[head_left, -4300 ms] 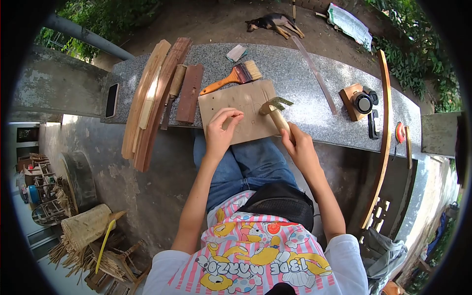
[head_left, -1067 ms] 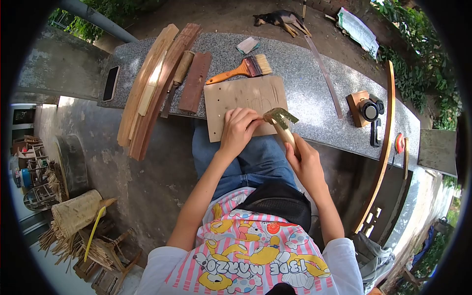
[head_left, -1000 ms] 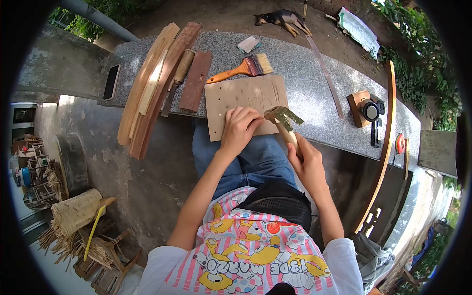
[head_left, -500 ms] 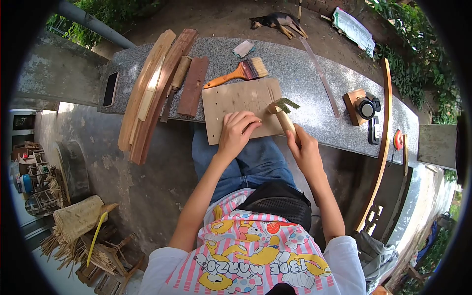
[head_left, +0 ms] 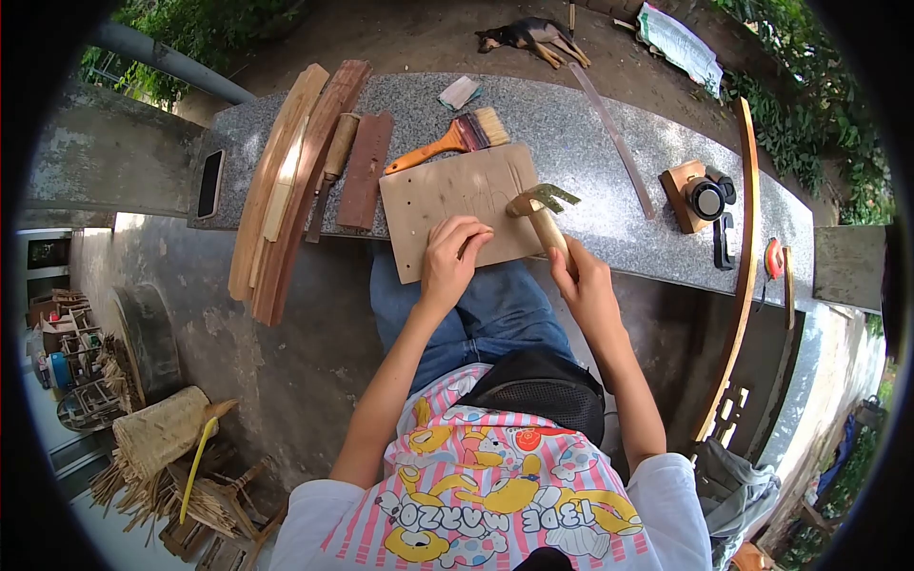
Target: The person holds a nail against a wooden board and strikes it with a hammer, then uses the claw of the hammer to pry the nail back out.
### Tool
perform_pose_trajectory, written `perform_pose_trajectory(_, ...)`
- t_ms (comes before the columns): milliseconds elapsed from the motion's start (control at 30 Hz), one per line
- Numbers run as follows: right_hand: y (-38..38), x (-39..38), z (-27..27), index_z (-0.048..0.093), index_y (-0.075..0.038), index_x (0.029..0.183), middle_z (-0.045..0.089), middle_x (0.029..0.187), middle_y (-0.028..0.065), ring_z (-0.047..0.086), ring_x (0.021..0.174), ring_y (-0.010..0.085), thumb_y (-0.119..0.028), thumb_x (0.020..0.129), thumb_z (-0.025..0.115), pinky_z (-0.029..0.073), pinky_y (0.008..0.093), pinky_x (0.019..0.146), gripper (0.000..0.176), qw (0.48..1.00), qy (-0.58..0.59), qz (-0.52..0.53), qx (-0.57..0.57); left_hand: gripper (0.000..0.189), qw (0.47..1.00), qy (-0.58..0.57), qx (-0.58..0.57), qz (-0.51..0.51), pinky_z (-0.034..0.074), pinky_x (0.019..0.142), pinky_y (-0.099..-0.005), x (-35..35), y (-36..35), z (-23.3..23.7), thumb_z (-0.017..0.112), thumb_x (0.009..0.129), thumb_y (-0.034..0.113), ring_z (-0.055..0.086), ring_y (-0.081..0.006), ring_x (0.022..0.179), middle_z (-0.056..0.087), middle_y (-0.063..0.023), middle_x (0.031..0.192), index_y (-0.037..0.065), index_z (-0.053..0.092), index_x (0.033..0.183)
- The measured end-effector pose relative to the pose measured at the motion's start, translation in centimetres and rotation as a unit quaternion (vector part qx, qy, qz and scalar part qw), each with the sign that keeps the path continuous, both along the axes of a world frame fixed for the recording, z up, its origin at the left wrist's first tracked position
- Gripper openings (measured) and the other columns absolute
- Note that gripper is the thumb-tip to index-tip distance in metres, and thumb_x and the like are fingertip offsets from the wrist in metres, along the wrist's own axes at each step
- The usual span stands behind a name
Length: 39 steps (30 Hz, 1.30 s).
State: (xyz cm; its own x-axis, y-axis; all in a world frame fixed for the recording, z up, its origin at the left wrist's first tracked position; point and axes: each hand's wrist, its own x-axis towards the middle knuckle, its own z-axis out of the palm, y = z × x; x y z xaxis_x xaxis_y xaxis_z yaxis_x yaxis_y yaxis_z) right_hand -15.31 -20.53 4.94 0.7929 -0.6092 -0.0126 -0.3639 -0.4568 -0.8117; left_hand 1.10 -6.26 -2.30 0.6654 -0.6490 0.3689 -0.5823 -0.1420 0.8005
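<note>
A thin wooden board (head_left: 438, 205) with small dark holes along its left side lies over the bench edge and my lap. My left hand (head_left: 451, 259) rests on its lower middle, fingers pinched round something too small to make out. In my right hand (head_left: 585, 276) is the wooden handle of a hammer (head_left: 545, 221), whose claw head is above the board's right side. Just beyond the board lies a paintbrush (head_left: 453, 139) with an orange handle. To the left are a reddish wood piece (head_left: 366, 171) and a wooden-handled chisel (head_left: 335, 164).
Long wood strips (head_left: 286, 190) and a phone (head_left: 210, 184) lie at the bench's left. A clear ruler (head_left: 617, 143), a camera (head_left: 705, 199), a curved wood strip (head_left: 745, 238) and a red tool (head_left: 773, 258) are rightward. A dog (head_left: 535, 40) lies beyond.
The view has shifted slightly, so the bench items appear moved a little. Both hands keep their holds, and the hammer head stays over the board's right side.
</note>
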Motion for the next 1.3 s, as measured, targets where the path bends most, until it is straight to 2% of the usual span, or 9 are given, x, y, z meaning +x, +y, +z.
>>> perform_pose_trajectory(100,0.0,0.1,0.0,0.061,0.005,0.104,0.061,0.074,0.0250,0.060,0.062,0.0405,-0.018,0.101,0.062,0.047,0.0441,0.061,0.023,1.000,0.000,-0.005,0.011,0.004,1.000,0.016,-0.010,0.009,0.050,0.080,-0.0270,0.0,-0.2,0.1,0.074,0.089,0.001,0.065,-0.0177,0.089,0.067,-0.0087,0.092,0.000,0.072,0.092)
perform_pose_trajectory(167,-0.1,0.1,-0.3,0.061,0.005,0.104,0.061,0.074,0.0249,0.060,0.062,0.0405,-0.018,0.101,0.062,0.047,0.0441,0.061,0.023,1.000,0.000,-0.005,0.012,0.006,0.962,0.232,-0.132,0.053,0.049,0.081,-0.0246,0.7,-0.1,0.8,0.074,0.091,0.003,0.063,-0.0142,0.088,0.068,-0.0069,0.093,-0.001,0.071,0.092)
perform_pose_trajectory(233,-0.1,0.1,-0.4,0.061,0.005,0.104,0.061,0.074,0.0248,0.060,0.062,0.0405,-0.019,0.101,0.062,0.047,0.0441,0.061,0.024,1.000,-0.001,-0.004,0.013,0.008,0.965,0.221,-0.122,0.073,0.049,0.083,-0.0250,1.6,0.4,3.2,0.073,0.093,0.005,0.061,-0.0133,0.088,0.068,-0.0066,0.095,-0.002,0.071,0.094)
perform_pose_trajectory(300,-0.1,0.1,-0.3,0.061,0.005,0.104,0.061,0.073,0.0246,0.059,0.061,0.0402,-0.019,0.100,0.063,0.047,0.0443,0.061,0.024,1.000,0.000,-0.005,0.010,0.010,0.996,0.060,-0.040,0.047,0.050,0.084,-0.0272,1.8,0.7,4.0,0.073,0.093,0.006,0.063,-0.0151,0.089,0.068,-0.0072,0.096,-0.002,0.070,0.096)
perform_pose_trajectory(433,-0.1,0.1,-0.4,0.061,0.005,0.103,0.061,0.073,0.0240,0.059,0.061,0.0392,-0.019,0.100,0.063,0.047,0.0442,0.061,0.024,1.000,0.005,-0.006,0.016,0.011,1.000,0.021,-0.010,0.002,0.051,0.079,-0.0335,0.9,0.4,1.8,0.074,0.092,0.011,0.068,-0.0246,0.088,0.069,-0.0083,0.097,0.001,0.070,0.096)
perform_pose_trajectory(700,-0.2,0.1,-0.5,0.061,0.005,0.105,0.059,0.073,0.0240,0.058,0.060,0.0369,-0.020,0.100,0.063,0.046,0.0430,0.061,0.025,0.999,0.007,-0.009,0.034,0.009,1.000,-0.019,0.014,-0.011,0.047,0.083,-0.0354,0.6,0.3,0.9,0.073,0.091,0.011,0.065,-0.0259,0.087,0.068,-0.0053,0.095,0.005,0.069,0.095)
perform_pose_trajectory(800,-0.1,0.1,-0.6,0.061,0.005,0.104,0.059,0.072,0.0237,0.057,0.059,0.0364,-0.020,0.101,0.063,0.046,0.0429,0.060,0.025,1.000,-0.006,-0.011,0.027,0.009,0.999,-0.027,0.021,-0.007,0.051,0.080,-0.0332,0.6,0.2,0.9,0.075,0.088,0.005,0.066,-0.0255,0.087,0.069,-0.0088,0.095,0.000,0.070,0.094)
perform_pose_trajectory(867,-0.1,0.1,-0.6,0.060,0.005,0.104,0.059,0.072,0.0236,0.056,0.058,0.0363,-0.020,0.101,0.063,0.046,0.0428,0.060,0.025,0.999,-0.003,-0.011,0.031,0.009,0.999,-0.024,0.018,-0.012,0.046,0.083,-0.0352,0.5,0.2,1.0,0.073,0.091,0.011,0.064,-0.0253,0.087,0.068,-0.0050,0.094,0.005,0.069,0.095)
perform_pose_trajectory(1300,-0.2,0.1,-0.6,0.060,0.004,0.102,0.058,0.071,0.0228,0.055,0.057,0.0348,-0.020,0.101,0.062,0.046,0.0424,0.059,0.025,0.999,0.009,-0.009,0.031,0.009,0.999,-0.046,0.023,-0.006,0.046,0.083,-0.0352,0.5,0.1,1.0,0.074,0.090,0.012,0.064,-0.0250,0.087,0.067,-0.0048,0.094,0.005,0.069,0.093)
